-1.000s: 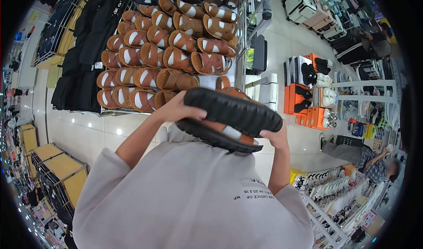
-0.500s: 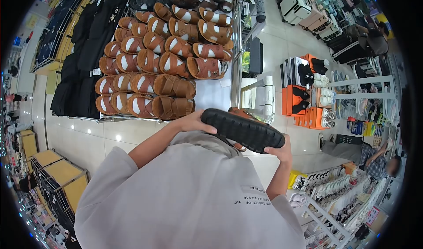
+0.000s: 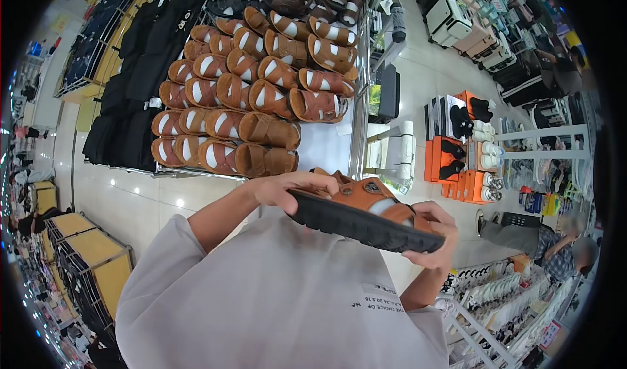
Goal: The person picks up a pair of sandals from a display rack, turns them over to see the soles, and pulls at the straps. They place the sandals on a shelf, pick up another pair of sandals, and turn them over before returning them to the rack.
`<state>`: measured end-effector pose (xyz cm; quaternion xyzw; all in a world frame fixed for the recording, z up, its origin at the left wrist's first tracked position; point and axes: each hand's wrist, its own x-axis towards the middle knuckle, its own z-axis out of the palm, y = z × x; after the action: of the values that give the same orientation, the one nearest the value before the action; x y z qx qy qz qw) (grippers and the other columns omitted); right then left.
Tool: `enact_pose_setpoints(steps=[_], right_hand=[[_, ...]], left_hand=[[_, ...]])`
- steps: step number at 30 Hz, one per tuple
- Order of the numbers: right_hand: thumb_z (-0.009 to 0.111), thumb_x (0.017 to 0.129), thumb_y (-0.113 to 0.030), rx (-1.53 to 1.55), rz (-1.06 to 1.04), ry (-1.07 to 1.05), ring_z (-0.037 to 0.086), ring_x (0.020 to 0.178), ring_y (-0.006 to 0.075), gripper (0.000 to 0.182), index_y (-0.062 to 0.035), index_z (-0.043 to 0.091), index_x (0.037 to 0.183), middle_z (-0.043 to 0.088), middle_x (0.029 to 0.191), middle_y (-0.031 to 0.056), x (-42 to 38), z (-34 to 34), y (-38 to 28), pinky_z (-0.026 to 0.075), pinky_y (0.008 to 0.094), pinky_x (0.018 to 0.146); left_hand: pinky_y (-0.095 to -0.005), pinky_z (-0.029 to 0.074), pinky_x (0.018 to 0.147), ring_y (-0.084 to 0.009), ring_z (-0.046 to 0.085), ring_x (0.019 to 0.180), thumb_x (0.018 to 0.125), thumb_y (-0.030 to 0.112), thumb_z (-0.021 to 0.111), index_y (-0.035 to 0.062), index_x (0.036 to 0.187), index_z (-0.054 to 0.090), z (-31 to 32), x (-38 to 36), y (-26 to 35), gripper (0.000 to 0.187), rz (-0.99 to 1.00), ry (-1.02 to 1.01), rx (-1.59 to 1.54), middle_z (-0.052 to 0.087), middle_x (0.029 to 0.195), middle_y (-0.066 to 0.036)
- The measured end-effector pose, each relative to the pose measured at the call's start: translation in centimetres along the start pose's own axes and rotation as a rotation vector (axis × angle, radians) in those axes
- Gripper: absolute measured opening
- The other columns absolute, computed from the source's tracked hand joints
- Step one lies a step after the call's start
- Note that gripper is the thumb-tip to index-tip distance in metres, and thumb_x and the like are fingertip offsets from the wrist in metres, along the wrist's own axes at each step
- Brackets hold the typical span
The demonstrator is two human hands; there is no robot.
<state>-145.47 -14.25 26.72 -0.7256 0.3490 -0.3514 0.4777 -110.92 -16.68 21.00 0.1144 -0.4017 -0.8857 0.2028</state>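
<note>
Just in front of my chest, both hands hold a brown strap sandal (image 3: pixel 366 225) with a thick black sole. My left hand (image 3: pixel 285 190) is closed around its left end, fingers over the upper edge. Its right end is gripped by my right hand (image 3: pixel 436 233), with fingers on the far side and the sole edge. The sandal is tilted, so the side of its sole and some of its brown straps show, with white padding between them. Beyond my left hand, rows of brown sandals (image 3: pixel 222 91) with white inserts cover a display table.
Black folded goods (image 3: pixel 124 108) lie left of the sandals. Orange shoeboxes (image 3: pixel 444 157) topped with shoes stand on the right, below several suitcases (image 3: pixel 450 23). A person in a checked shirt (image 3: pixel 555 248) is near the shoe racks (image 3: pixel 483 304). Yellow-topped crates (image 3: pixel 88 241) stand at lower left.
The sandal has been turned from showing its ribbed black underside to showing its side and brown straps. My right hand has shifted slightly right and down. The view has moved slightly.
</note>
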Motion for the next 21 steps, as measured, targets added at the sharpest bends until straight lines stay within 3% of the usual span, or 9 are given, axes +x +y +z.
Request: enact_pose_setpoints(steps=[3, 4, 7, 8, 12, 17, 18, 20, 21], right_hand=[[0.080, 0.053, -0.014, 0.194, -0.061, 0.158, 0.064, 0.099, 0.0413, 0.039, 0.0043, 0.057, 0.079, 0.055, 0.113, 0.0330, 0.0, 0.7, -1.4, 0.051, 0.0482, 0.089], [0.082, 0.059, -0.013, 0.199, -0.148, 0.104, 0.062, 0.104, 0.0450, 0.042, 0.0031, 0.056, 0.087, 0.051, 0.120, 0.0363, -0.1, 0.4, -1.4, 0.052, 0.0496, 0.088], [0.086, 0.065, -0.021, 0.521, -0.154, 0.272, 0.062, 0.103, 0.0417, 0.052, 0.0030, 0.053, 0.097, 0.050, 0.121, 0.0369, 0.2, 1.9, -2.8, 0.052, 0.0464, 0.089], [0.075, 0.080, -0.021, 0.408, -0.056, 0.480, 0.062, 0.103, 0.0403, 0.042, 0.0026, 0.053, 0.107, 0.054, 0.117, 0.0367, -0.2, 3.4, -4.2, 0.053, 0.0454, 0.089], [0.051, 0.094, -0.010, -0.106, -0.340, 0.208, 0.062, 0.105, 0.0398, 0.027, -0.0005, 0.057, 0.119, 0.056, 0.116, 0.0374, 2.0, 1.1, -3.1, 0.053, 0.0459, 0.088], [0.044, 0.096, -0.006, -0.051, -0.418, 0.347, 0.057, 0.112, 0.0436, 0.032, -0.0004, 0.055, 0.125, 0.051, 0.124, 0.0378, 4.0, 1.8, -1.6, 0.051, 0.0530, 0.090], [0.044, 0.097, -0.008, -0.068, -0.311, 0.360, 0.056, 0.114, 0.0427, 0.033, 0.0018, 0.052, 0.127, 0.049, 0.126, 0.0368, 3.5, 1.9, -0.9, 0.051, 0.0514, 0.093], [0.043, 0.098, -0.012, -0.139, -0.319, 0.419, 0.055, 0.117, 0.0392, 0.038, 0.0051, 0.047, 0.132, 0.048, 0.130, 0.0336, 3.8, 2.5, 0.3, 0.049, 0.0481, 0.097], [0.043, 0.099, -0.013, -0.196, -0.435, 0.461, 0.054, 0.118, 0.0366, 0.039, 0.0062, 0.045, 0.133, 0.048, 0.132, 0.0315, 5.0, 3.2, 0.6, 0.048, 0.0464, 0.098]], left_hand=[[-0.0309, 0.043, 0.075, -0.0161, 0.055, 0.090, 0.067, 0.039, 0.083, 0.0021, 0.103, 0.053, 3.2, -0.5, 2.6, 0.060, 0.038, 0.015, 0.223, 0.055, 0.102, -0.007], [-0.0316, 0.044, 0.075, -0.0163, 0.056, 0.088, 0.068, 0.034, 0.083, 0.0032, 0.105, 0.052, 4.0, -0.5, 3.4, 0.057, 0.070, 0.022, 0.346, 0.057, 0.101, -0.006], [-0.0355, 0.043, 0.075, -0.0260, 0.055, 0.091, 0.071, 0.031, 0.080, 0.0040, 0.104, 0.053, 6.2, -1.5, 6.1, 0.051, 0.275, 0.043, 0.925, 0.053, 0.107, -0.011], [-0.0386, 0.043, 0.074, -0.0342, 0.050, 0.090, 0.071, 0.028, 0.078, 0.0042, 0.104, 0.053, 7.2, -1.6, 6.6, 0.047, 0.308, 0.056, 0.921, 0.048, 0.107, -0.015], [-0.0412, 0.045, 0.073, -0.0367, 0.051, 0.087, 0.070, 0.025, 0.077, 0.0030, 0.102, 0.053, 8.1, -2.1, 7.5, 0.046, 0.498, 0.129, 1.146, 0.048, 0.106, -0.018], [-0.0407, 0.047, 0.078, -0.0387, 0.054, 0.091, 0.068, 0.022, 0.076, 0.0013, 0.106, 0.054, 7.7, -1.8, 7.6, 0.049, 0.622, 0.335, 1.255, 0.049, 0.117, -0.022], [-0.0408, 0.047, 0.080, -0.0388, 0.054, 0.094, 0.068, 0.022, 0.077, 0.0003, 0.109, 0.053, 7.7, -1.7, 7.4, 0.052, 0.643, 0.360, 1.266, 0.049, 0.118, -0.023], [-0.0413, 0.046, 0.083, -0.0392, 0.053, 0.098, 0.067, 0.020, 0.076, -0.0014, 0.113, 0.051, 7.5, -1.4, 7.3, 0.057, 0.674, 0.398, 1.274, 0.048, 0.119, -0.024], [-0.0418, 0.045, 0.084, -0.0394, 0.053, 0.099, 0.067, 0.020, 0.076, -0.0021, 0.115, 0.050, 7.4, -1.2, 7.2, 0.059, 0.684, 0.412, 1.270, 0.047, 0.119, -0.025]])
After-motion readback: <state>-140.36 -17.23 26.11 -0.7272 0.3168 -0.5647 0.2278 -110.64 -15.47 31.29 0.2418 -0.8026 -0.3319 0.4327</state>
